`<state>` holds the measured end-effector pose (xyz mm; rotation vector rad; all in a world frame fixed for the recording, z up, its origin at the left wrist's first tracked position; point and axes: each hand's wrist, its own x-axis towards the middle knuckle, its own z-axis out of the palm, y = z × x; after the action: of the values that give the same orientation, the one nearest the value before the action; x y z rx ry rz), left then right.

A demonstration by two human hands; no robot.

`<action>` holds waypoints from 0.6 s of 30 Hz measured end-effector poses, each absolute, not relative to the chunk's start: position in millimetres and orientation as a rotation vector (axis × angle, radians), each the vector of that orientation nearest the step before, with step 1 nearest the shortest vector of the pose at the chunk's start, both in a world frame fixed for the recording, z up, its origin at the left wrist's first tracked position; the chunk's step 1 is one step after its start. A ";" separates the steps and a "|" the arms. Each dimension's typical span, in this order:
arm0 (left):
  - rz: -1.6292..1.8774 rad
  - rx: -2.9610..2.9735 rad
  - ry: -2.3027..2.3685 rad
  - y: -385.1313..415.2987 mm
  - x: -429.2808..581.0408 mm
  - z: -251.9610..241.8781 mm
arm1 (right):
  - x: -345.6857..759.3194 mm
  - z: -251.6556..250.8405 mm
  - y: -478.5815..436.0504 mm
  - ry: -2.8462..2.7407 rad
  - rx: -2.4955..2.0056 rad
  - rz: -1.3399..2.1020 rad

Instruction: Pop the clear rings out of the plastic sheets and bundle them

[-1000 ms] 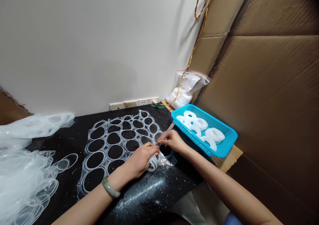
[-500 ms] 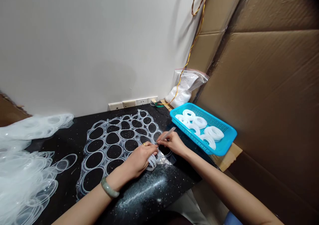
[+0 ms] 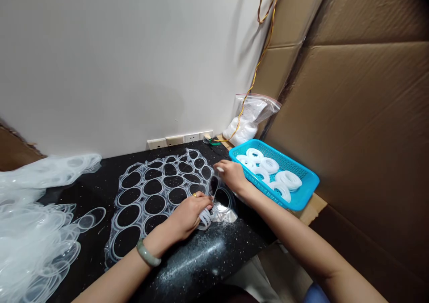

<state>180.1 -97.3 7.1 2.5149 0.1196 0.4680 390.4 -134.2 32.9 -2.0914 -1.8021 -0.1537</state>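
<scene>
A translucent white sheet of joined rings (image 3: 157, 191) lies flat on the black speckled table (image 3: 197, 258). My left hand (image 3: 189, 213) rests on its near right corner, fingers curled round a small stack of loose white rings (image 3: 205, 218). My right hand (image 3: 231, 175) is pinched on the sheet's right edge, lifting a ring (image 3: 221, 198) off the table. The thin tool seen earlier is hidden now.
A blue plastic basket (image 3: 301, 195) with several white rings stands right of the sheet. Behind it leans a clear zip bag (image 3: 248, 117) of white parts. Piles of spent translucent sheet (image 3: 30, 231) lie at the left. Cardboard walls (image 3: 362, 128) close the right side.
My right hand moved up and away from my left hand and now pulls at the sheet's edge. The thin tool it held no longer shows. My left hand stayed put.
</scene>
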 end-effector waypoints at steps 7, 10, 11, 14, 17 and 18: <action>0.461 2.503 0.103 -96.5 177.0 7.9 | 397.0 56.7 -93.3 -1.660 -2.104 -0.317; 0.460 2.499 0.115 -97.7 175.7 12.5 | 393.4 67.4 -89.3 -1.819 -2.051 -0.236; 0.450 2.496 0.125 -97.7 175.3 14.5 | 391.8 70.3 -90.3 -1.898 -2.020 -0.173; 0.468 2.437 0.194 -95.3 175.6 20.0 | 387.3 76.1 -97.6 -2.027 -1.939 0.018; 0.624 2.261 0.383 -88.3 179.7 22.2 | 383.8 78.2 -106.6 -1.987 -1.898 0.140; 0.697 2.188 0.465 -85.0 182.2 21.8 | 382.8 78.5 -109.3 -1.975 -1.885 0.171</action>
<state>182.2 -85.0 21.8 2.1878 0.4651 0.6974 382.8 -109.3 78.5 -1.8846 -1.9753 0.1707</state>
